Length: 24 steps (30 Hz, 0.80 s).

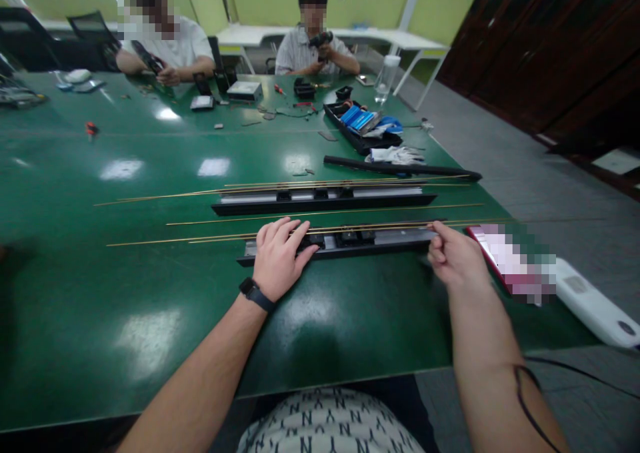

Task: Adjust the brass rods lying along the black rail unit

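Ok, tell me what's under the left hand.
The near black rail and thin brass-colored rods run beneath the left hand, showing on both sides. A black block peeks out at its right. What lies directly underneath is covered.

Left hand (278,256) on near black rail (400,238); right hand (454,253) pinching golden rods (150,242).

Glossy tabletop (195,333), shiny metallic rods (380,227); cloth gloves (395,155)

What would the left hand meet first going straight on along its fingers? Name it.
For the left hand, probably the lone brass-colored rod just short of the far black channel rail; the hand's height is unclear, so it might pass over.
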Motion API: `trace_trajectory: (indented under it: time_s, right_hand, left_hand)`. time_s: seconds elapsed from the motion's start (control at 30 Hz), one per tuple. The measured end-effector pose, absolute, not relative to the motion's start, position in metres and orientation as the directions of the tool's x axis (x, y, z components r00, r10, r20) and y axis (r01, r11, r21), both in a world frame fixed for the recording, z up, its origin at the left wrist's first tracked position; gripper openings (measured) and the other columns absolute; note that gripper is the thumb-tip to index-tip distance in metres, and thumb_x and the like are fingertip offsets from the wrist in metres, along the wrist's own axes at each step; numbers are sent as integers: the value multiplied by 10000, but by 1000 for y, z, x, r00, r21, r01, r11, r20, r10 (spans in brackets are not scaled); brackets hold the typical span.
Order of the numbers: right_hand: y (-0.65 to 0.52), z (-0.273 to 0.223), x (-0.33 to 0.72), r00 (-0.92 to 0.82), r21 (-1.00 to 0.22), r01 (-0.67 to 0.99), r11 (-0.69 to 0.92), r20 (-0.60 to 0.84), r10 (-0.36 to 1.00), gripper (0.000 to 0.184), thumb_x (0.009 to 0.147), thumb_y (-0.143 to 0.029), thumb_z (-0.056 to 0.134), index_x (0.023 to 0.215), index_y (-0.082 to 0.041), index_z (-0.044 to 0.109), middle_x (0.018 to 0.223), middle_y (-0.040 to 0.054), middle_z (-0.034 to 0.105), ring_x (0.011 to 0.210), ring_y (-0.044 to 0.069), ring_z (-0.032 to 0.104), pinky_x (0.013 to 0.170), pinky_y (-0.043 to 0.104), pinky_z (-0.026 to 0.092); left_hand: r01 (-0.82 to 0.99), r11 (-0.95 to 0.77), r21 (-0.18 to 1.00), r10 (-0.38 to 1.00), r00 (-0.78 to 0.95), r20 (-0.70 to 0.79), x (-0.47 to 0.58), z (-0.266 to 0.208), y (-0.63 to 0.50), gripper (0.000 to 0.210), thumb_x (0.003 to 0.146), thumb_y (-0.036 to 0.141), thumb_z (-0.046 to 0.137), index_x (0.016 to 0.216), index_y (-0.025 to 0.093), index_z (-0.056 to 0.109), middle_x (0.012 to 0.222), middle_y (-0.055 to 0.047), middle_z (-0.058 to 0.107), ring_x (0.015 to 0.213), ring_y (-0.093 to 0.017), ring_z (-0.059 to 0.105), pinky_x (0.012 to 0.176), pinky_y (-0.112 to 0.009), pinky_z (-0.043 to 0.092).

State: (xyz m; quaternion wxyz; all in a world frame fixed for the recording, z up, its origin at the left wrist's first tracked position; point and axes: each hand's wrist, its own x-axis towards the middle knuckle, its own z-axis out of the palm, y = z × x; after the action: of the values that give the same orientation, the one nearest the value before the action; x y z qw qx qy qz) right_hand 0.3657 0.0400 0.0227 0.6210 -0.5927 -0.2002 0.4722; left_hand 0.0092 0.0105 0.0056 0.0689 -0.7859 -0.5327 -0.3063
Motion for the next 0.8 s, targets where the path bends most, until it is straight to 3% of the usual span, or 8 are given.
trace_trajectory:
  time_s: [0.23,0.57,0.8]
  right_hand:
    - [41,26,365,632,-942,-315,-114,-298,716,213,873,-206,754,721,-177,607,469,-62,506,295,42,352,267,148,244]
    - [42,26,370,659,-951,-285,-118,-283,697,253,880,-248,768,724,-206,573,470,-68,496,290,50,350,266,152,247]
    - [42,26,368,609,-950,-271,-157,-296,736,180,899,-265,708,755,-184,636,457,-51,521,260,44,307,255,159,211]
  left_hand:
    - [871,-430,240,803,248,542,8,4,12,454,994,465,619,1384,234,642,1346,-122,691,1333,-317,571,1144,-511,365]
    - [864,-437,250,798,244,550,8,4,11,447,991,457,621,1389,254,639,1336,-126,693,1334,-322,573,1133,-515,374]
    - [869,-431,245,802,244,546,8,3,11,454,992,466,620,1381,234,644,1331,-124,696,1327,-314,575,1140,-510,370]
